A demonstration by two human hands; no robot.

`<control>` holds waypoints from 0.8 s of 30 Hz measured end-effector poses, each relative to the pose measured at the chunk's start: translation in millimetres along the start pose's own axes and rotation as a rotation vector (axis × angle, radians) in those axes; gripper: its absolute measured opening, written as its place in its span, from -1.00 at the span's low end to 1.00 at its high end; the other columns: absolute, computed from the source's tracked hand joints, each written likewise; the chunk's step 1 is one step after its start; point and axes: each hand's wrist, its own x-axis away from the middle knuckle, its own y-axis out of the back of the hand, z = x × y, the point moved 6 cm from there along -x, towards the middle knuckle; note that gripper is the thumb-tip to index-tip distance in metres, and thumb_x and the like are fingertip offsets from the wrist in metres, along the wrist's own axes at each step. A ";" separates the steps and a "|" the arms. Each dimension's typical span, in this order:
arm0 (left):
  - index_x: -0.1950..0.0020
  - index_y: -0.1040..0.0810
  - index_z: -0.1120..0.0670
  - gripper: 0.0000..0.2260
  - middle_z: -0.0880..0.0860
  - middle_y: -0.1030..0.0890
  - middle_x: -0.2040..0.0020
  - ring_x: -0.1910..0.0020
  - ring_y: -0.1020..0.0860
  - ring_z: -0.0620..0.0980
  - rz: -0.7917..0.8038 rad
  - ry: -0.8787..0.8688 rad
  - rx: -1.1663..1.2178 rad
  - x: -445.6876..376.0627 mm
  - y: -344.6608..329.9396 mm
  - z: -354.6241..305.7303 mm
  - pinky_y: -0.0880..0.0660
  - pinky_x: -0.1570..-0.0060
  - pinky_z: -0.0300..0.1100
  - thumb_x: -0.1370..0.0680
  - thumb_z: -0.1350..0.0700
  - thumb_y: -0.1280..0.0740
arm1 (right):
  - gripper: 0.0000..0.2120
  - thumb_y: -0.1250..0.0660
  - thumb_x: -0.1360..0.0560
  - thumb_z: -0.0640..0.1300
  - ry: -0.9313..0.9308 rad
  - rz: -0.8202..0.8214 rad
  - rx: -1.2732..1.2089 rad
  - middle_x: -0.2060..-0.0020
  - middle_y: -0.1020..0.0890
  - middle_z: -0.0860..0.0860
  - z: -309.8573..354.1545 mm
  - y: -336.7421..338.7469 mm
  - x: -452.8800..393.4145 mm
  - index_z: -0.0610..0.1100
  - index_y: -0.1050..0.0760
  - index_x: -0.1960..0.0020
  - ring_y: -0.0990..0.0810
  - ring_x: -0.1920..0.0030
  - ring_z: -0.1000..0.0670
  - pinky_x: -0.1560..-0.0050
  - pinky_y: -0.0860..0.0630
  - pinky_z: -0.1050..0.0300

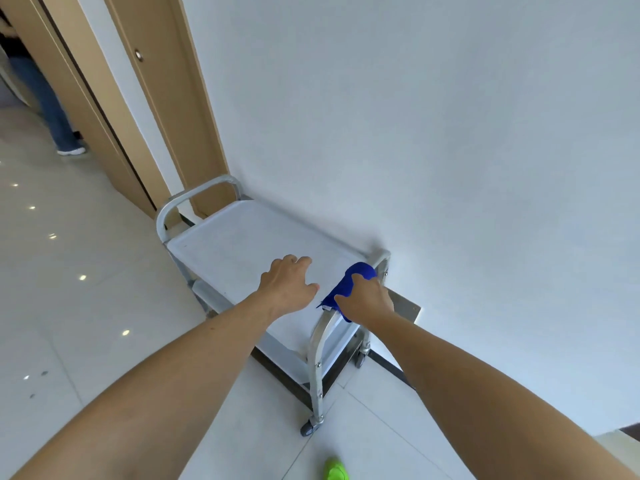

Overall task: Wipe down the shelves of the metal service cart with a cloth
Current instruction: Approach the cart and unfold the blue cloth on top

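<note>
A metal service cart (221,237) stands against the white wall, its bare top shelf facing me. A blue cloth (349,282) is draped over the cart's near handle bar at the right. My right hand (367,299) is closed on the cloth and the bar beneath it. Over the near part of the top shelf, my left hand (287,284) hovers with fingers curled and apart, holding nothing. A lower shelf shows partly below the top one.
The white wall (450,133) runs along the cart's right side. A wooden door frame (166,98) stands behind the cart's far handle (197,195). Another person's legs (52,109) are in the doorway at far left. Tiled floor spreads left; my green shoe (335,470) is below.
</note>
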 end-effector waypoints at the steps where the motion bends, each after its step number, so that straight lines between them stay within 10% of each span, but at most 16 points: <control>1: -0.54 -0.21 0.00 -0.44 0.07 -0.28 -0.50 -0.44 -0.26 0.12 0.016 0.008 -0.011 -10.7 -3.3 0.5 -0.36 -0.32 0.06 -0.58 -0.12 -0.24 | -0.59 -0.27 -0.57 0.10 -0.014 0.014 -0.011 -0.21 -0.43 -0.16 -1.9 -3.8 -11.3 -0.11 -0.36 -0.30 -0.47 -0.16 -0.22 -0.11 -0.56 -0.14; 14: -0.54 -0.22 0.01 -0.44 0.09 -0.27 -0.52 -0.46 -0.26 0.14 0.174 0.027 -0.049 -115.9 -58.0 -3.3 -0.35 -0.35 0.10 -0.59 -0.12 -0.26 | -0.36 -0.29 -0.58 0.13 -0.161 0.019 -0.014 -0.57 0.14 -0.31 -14.0 -53.2 -116.6 -0.06 -0.14 -0.54 -0.17 -0.46 -0.39 -0.36 -0.35 -0.24; 24: -0.55 -0.20 0.01 -0.46 0.09 -0.25 -0.53 -0.47 -0.24 0.15 0.271 -0.021 -0.042 -169.7 -79.2 13.8 -0.35 -0.35 0.06 -0.56 0.07 -0.23 | -0.03 -0.51 -0.39 0.15 -0.335 -0.008 0.123 -0.49 0.32 -0.36 -4.1 -89.4 -142.5 -0.10 0.00 -0.55 -0.09 -0.45 -0.41 0.07 -0.63 -0.15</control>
